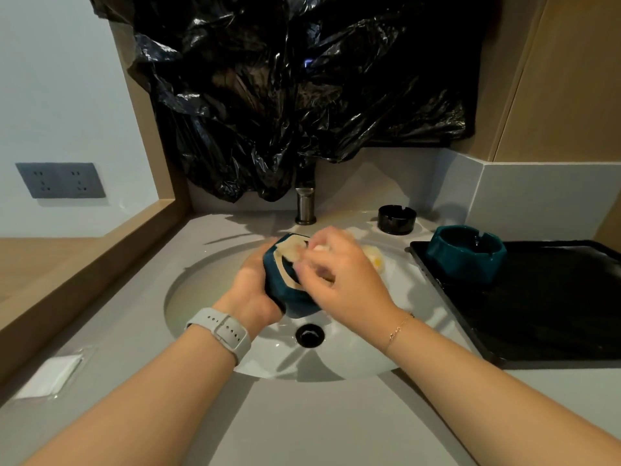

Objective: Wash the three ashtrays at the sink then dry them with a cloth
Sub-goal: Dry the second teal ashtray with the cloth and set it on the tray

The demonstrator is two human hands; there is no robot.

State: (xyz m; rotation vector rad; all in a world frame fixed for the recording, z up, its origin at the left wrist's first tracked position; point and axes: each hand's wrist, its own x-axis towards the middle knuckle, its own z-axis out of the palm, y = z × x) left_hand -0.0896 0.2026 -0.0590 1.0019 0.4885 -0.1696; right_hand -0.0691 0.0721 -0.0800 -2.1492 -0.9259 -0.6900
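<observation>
Far to my left a dark socket plate (60, 180) sits on the pale wall, and below it, on the grey worktop (141, 317), lies a small white packet (50, 376) in clear wrap. The round white sink (201, 297) is set into the worktop in front of me, its dark drain (310, 335) near the front edge of the bowl.

My left hand (250, 294), with a pale watch (220, 332) on the wrist, grips a teal ashtray (289, 297) from its left side, fingers wrapped round its wall, holding it tilted over the sink bowl with the beige underside turned up and toward me. My right hand (339, 274) comes over the ashtray from the right, fingers bent and pressing on that beige face; something pale and soapy shows at the fingertips, but it is blurred, so I cannot tell whether I am pinching anything. A thin bracelet (398, 331) hangs on that wrist.

Behind my hands the dark metal tap (305, 205) rises at the back of the sink, under a crumpled black plastic bag (302, 89) covering the wall. Just past my right hand a yellowish sponge (374, 258) lies on the sink's edge. Further right, a black ashtray (396, 219) stands upright on the worktop near the back wall, and a second teal ashtray (465, 252) stands upright on the far left corner of a black tray (554, 314).
</observation>
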